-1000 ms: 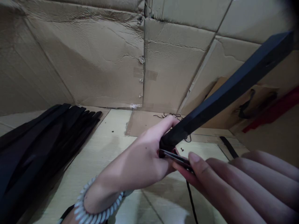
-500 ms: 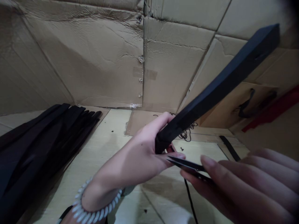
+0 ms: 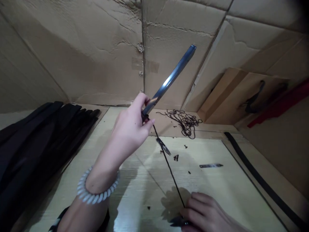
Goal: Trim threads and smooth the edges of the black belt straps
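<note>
My left hand (image 3: 131, 125) is closed round the lower end of a long black strip (image 3: 172, 77), which slants up to the right and shines along its face. From that end a thin black cord (image 3: 170, 169) runs taut down to my right hand (image 3: 205, 214). My right fingers are curled on the cord, and small black pointed snips (image 3: 178, 221) stick out below them, partly hidden. On the table between the hands lies a small dark pointed tool (image 3: 164, 146). A narrow silvery blade-like piece (image 3: 211, 165) rests farther right.
Many black strips (image 3: 48, 138) are piled at the left. A tangle of dark cord (image 3: 184, 120) lies at the back, with small dark scraps (image 3: 176, 158) nearer. A paper bag (image 3: 224, 96) leans against the cardboard wall (image 3: 101, 64). A black band (image 3: 256, 174) lies along the right side.
My left hand has moved up and left, tilting the strip away. My right hand has dropped toward the near edge with the snips, and the cord now stretches between both hands.
</note>
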A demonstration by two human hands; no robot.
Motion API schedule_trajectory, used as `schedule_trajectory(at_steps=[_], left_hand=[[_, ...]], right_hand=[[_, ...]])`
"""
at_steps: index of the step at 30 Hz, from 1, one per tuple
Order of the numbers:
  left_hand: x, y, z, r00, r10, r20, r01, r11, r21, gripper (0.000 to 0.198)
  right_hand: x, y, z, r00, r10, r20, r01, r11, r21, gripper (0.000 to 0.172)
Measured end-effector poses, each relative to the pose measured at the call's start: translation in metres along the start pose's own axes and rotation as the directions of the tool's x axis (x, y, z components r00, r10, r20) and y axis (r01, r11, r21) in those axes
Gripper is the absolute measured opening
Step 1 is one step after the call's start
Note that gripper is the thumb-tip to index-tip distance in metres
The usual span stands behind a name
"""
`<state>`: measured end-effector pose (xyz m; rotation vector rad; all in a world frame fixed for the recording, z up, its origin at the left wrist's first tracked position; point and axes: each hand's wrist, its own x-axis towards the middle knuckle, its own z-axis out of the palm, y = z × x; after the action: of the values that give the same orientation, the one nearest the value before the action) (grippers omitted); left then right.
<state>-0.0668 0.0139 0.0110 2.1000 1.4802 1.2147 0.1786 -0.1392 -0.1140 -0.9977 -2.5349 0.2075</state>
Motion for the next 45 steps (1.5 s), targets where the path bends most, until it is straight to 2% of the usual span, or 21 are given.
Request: schedule_trajectory(at_steps=[3, 7, 13, 20, 24, 29, 34, 38, 40, 42, 45], left_hand=[[0.0, 0.002, -0.001, 1.0, 0.004, 0.0, -0.004, 0.999, 0.039, 0.032], [-0.002, 0.006, -0.003, 1.0, -0.01, 0.014, 0.009, 0.998, 0.065, 0.03], [-0.001, 0.005, -0.003, 1.0, -0.025, 0.01, 0.025, 0.998, 0.054, 0.032], [-0.004, 0.001, -0.005, 1.0, 0.007, 0.003, -0.006, 0.983, -0.185, 0.025], [-0.007, 0.001, -0.007, 0.998, 0.032, -0.056, -0.043, 0.977, -0.207, 0.018], [-0.013, 0.013, -0.011, 0.999, 0.027, -0.042, -0.038, 0.961, -0.274, 0.01], [-0.02, 0.029, -0.014, 0.999, -0.012, 0.044, 0.028, 0.916, -0.4, 0.016], [-0.026, 0.035, -0.011, 0.994, -0.01, 0.113, 0.066, 0.861, -0.504, 0.015], [-0.029, 0.036, -0.008, 0.994, 0.02, 0.105, 0.037, 0.858, -0.512, 0.018], [-0.032, 0.036, -0.007, 0.992, 0.069, 0.103, -0.006, 0.857, -0.515, 0.024], [-0.035, 0.037, -0.006, 0.984, 0.127, 0.123, -0.042, 0.843, -0.536, 0.027]], right_hand=[[-0.011, 0.009, 0.014, 0.999, 0.031, -0.015, -0.031, 0.999, 0.013, 0.025], [-0.015, 0.013, 0.018, 0.997, 0.07, -0.015, -0.069, 0.997, 0.029, 0.013], [-0.018, 0.012, 0.02, 0.997, 0.068, -0.03, -0.067, 0.997, 0.041, 0.021], [-0.014, 0.008, 0.01, 0.997, 0.065, -0.042, -0.065, 0.998, 0.005, 0.025], [-0.013, 0.005, 0.006, 0.997, 0.06, -0.052, -0.061, 0.998, -0.005, 0.029], [-0.002, 0.01, 0.002, 0.984, 0.046, -0.174, -0.049, 0.999, -0.011, 0.022], [0.043, 0.019, -0.025, 0.923, 0.017, -0.384, -0.034, 0.999, -0.036, 0.024], [0.094, 0.006, -0.063, 0.827, -0.083, -0.556, 0.04, 0.995, -0.089, 0.025], [0.115, -0.005, -0.077, 0.746, -0.153, -0.648, 0.082, 0.987, -0.139, 0.019], [0.129, -0.015, -0.086, 0.71, -0.22, -0.669, 0.11, 0.973, -0.203, 0.015], [0.14, -0.024, -0.087, 0.694, -0.251, -0.675, 0.088, 0.96, -0.267, 0.018]])
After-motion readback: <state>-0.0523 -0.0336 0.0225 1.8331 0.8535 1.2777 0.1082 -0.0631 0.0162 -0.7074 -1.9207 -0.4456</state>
